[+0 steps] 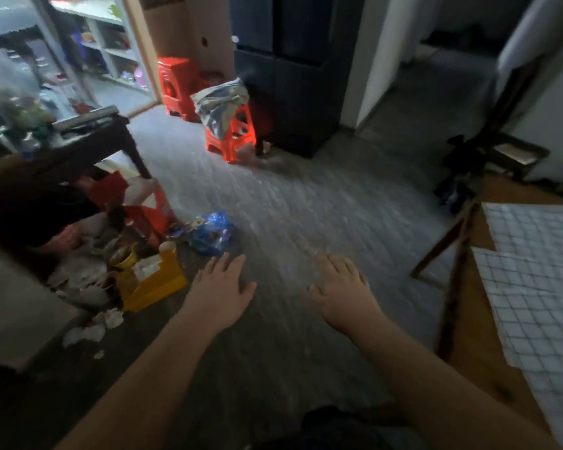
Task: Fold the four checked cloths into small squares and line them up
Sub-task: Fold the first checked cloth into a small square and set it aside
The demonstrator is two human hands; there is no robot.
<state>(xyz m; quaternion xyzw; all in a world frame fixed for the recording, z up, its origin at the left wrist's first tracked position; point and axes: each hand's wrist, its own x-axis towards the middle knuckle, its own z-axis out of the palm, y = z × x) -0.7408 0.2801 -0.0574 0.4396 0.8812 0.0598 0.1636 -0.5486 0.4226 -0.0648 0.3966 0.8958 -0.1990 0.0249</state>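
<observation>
Both hands, left hand (223,282) and right hand (342,292), hover flat-fingered and empty over the floor, with the white blue-checked cloths (533,287) on the wooden table (475,349) off to the right, nearer the right one.

The scene is dimly lit; brightness is confined to the shelves (111,43) at upper left. Everything is smeared by motion blur, and lines are bowed near the edges.

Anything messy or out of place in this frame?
Yes. Litter is strewn on the grey floor at left: crumpled white paper scraps, a crinkled blue plastic bag, a yellow box. The white checked cloths lie spread flat, overlapping, on the wooden table, while the left hand and right hand hover open over the floor.
</observation>
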